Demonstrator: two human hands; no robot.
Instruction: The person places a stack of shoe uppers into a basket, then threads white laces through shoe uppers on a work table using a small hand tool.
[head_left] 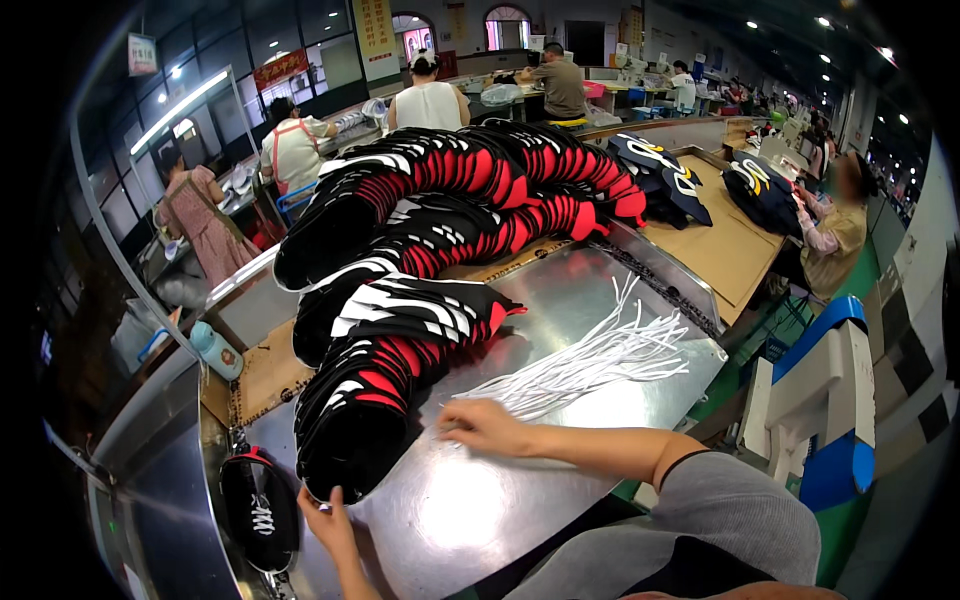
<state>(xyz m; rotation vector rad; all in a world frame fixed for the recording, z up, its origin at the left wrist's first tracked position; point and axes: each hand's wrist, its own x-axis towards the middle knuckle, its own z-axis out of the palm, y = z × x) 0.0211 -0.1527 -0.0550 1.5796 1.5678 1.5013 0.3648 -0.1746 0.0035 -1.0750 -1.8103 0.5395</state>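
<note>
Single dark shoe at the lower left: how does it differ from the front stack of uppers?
Number: the single shoe lies alone, while the front stack has many uppers nested together.
Colour: the single shoe is mostly black; the front stack shows broad white and red patches.
Hands: the left hand is at the front stack's near end; neither hand is at the single shoe.
Both show black, red and white.

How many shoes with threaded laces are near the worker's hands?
1: the black shoe, left of the left hand and the front stack of black-and-red shoe pieces. Others may be hidden within the stacks.
</note>
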